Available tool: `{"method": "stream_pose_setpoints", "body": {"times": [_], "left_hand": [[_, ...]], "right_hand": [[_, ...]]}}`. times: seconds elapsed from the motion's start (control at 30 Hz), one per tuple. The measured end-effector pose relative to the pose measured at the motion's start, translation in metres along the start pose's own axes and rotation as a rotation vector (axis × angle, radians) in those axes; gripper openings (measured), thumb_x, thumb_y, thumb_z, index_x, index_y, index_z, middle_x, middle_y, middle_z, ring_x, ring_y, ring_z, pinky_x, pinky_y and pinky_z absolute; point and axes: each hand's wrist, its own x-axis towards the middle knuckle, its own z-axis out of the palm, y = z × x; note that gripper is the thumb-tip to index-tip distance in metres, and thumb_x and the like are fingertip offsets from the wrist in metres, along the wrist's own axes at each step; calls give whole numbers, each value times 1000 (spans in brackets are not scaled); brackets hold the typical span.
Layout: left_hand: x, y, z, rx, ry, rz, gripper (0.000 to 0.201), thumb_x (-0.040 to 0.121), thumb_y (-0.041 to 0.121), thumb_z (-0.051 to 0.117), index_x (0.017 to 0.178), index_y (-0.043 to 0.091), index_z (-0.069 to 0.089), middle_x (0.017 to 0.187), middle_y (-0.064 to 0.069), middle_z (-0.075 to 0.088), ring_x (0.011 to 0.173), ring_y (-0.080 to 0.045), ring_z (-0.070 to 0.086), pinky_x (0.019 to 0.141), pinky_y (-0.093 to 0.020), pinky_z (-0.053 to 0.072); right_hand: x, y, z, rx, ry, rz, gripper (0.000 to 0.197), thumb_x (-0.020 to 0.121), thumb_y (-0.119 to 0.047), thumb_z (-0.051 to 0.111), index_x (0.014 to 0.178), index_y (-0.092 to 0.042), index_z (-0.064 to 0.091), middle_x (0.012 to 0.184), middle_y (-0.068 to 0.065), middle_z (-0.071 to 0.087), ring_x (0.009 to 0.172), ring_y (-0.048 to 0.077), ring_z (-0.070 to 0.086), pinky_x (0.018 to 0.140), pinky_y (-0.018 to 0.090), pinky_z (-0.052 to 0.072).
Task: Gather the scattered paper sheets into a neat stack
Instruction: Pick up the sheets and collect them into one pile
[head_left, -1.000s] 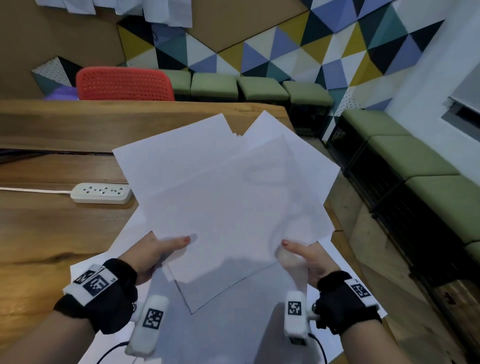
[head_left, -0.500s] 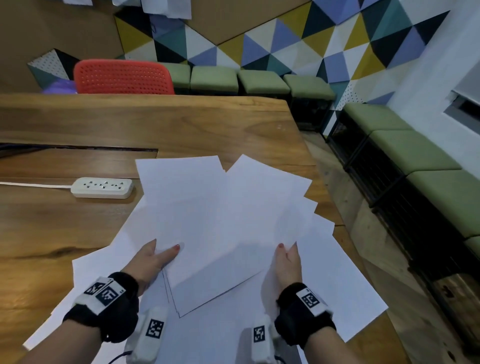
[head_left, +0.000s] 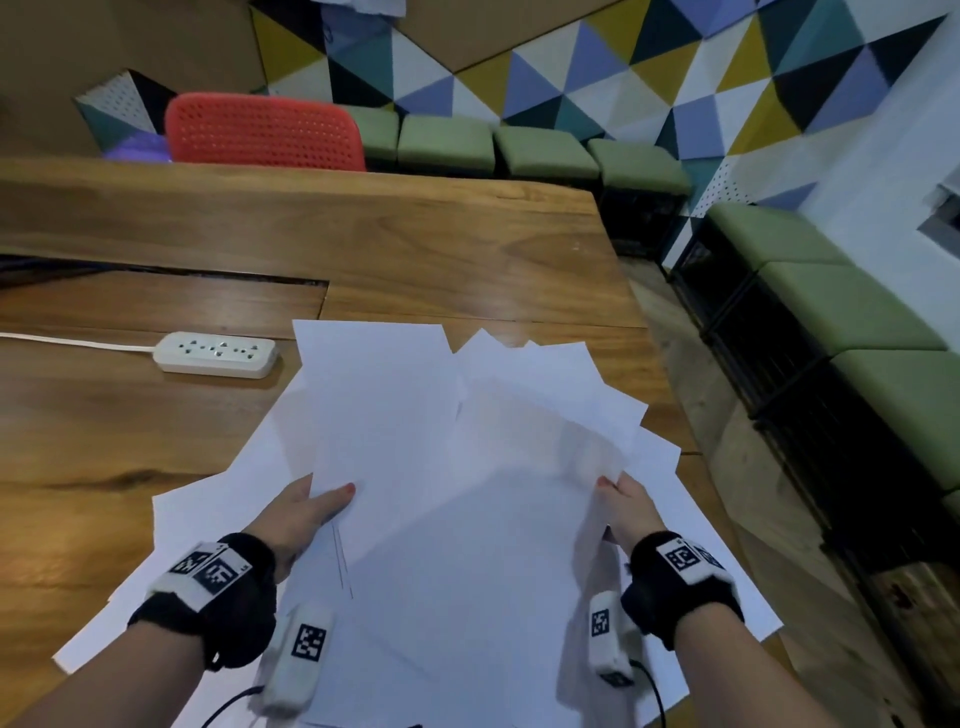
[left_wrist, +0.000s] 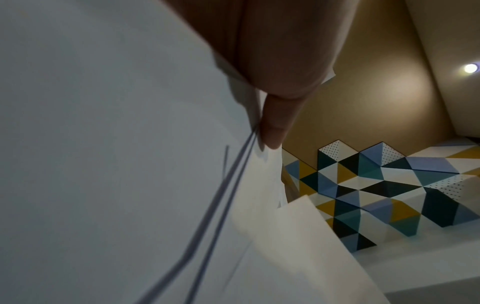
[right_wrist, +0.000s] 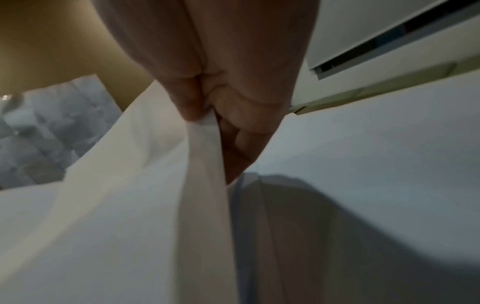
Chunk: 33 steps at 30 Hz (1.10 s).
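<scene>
- The left hand (head_left: 304, 512) pinches the near left edge of a fanned bundle of paper sheets (head_left: 467, 441), thumb on top and fingers hidden beneath; the left wrist view shows a fingertip pressed against several sheet edges, so the grip spans more than one layer
- The right hand (head_left: 626, 506) clasps the bundle's right edge; in the right wrist view the fingers (right_wrist: 233, 123) curl round a bunched fold of paper; holding both sides probably lets the person keep the limp sheets from sagging while they are squared up
- The bundle is splayed, its far corners pointing different ways, so in my judgement the aligning is not yet done; whether its far end touches the table I cannot tell
- More loose sheets (head_left: 457, 623) lie flat beneath the hands, spread over the near right corner of the table, and likely still need collecting
- The wooden table (head_left: 363, 244) has a visible grain and a dark slot running across it; a white power strip (head_left: 215, 354) with its cord lies just left of the papers
- Beyond the table stands a red perforated chair (head_left: 262, 132); green cushioned benches (head_left: 831, 312) line the walls; a wall of coloured triangles (head_left: 571, 67) fills the background
</scene>
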Motion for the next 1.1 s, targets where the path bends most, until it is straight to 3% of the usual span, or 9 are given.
{"method": "stream_pose_setpoints", "body": {"times": [0.1,0.27,0.5,0.67,0.73,0.83,0.9,1.0,1.1], "left_hand": [[3,-3,3,28,5,10,35,88,17,61,121,8,57,114,-10,67,107,-30,61,99,-43,45],[3,-9,13,210,-27,88,44,65,5,75,104,18,60,86,9,72,84,-15,66,61,-22,50],[3,-4,1,-17,-53,102,75,44,14,77,115,9,55,106,-13,70,98,-32,65,85,-41,52],[0,19,-14,-58,-194,116,93,22,21,91,106,2,58,91,-16,74,77,-28,72,64,-33,57],[-2,26,-11,-38,-212,102,76,16,11,89,86,1,61,71,-12,74,61,-23,70,52,-25,54],[-7,30,0,27,-189,52,33,38,-2,77,69,-1,66,62,-12,68,50,-17,65,44,-16,49],[-8,23,4,22,-146,21,19,61,-12,70,76,-4,62,56,-11,64,40,-15,61,36,-16,43],[-7,11,-1,-16,-106,9,29,54,-5,67,82,-9,60,57,-12,68,47,-20,65,43,-21,50],[-11,12,-5,-65,-104,13,17,53,-8,67,70,-10,64,58,-17,66,47,-21,65,43,-21,50]], "right_hand": [[2,0,17,-39,-82,-56,26,92,-16,41,110,-25,56,109,4,57,103,22,52,93,34,40],[-4,0,51,12,-73,-71,13,82,-9,57,82,-23,57,104,27,64,97,41,62,83,39,50],[-20,-2,31,202,121,-66,85,72,-30,77,141,-17,29,138,12,39,126,27,43,92,31,36],[-40,-12,23,684,-352,49,86,42,-31,92,118,-19,54,128,8,58,116,24,56,96,36,46],[-41,-15,26,739,-484,13,87,27,-32,95,105,-10,63,101,10,73,92,24,70,76,34,58],[-40,-21,35,671,-474,-53,63,37,-21,92,91,-5,63,76,6,75,72,19,72,63,28,57],[-42,-23,40,608,-420,-64,56,50,-15,85,98,0,61,79,8,74,73,20,72,64,28,56],[-48,-20,39,612,-329,-47,41,67,-13,79,98,3,58,69,5,70,62,14,68,55,21,53],[-52,-17,38,578,-253,-2,69,61,-53,77,108,-5,61,103,10,68,91,23,66,80,32,55]]}}
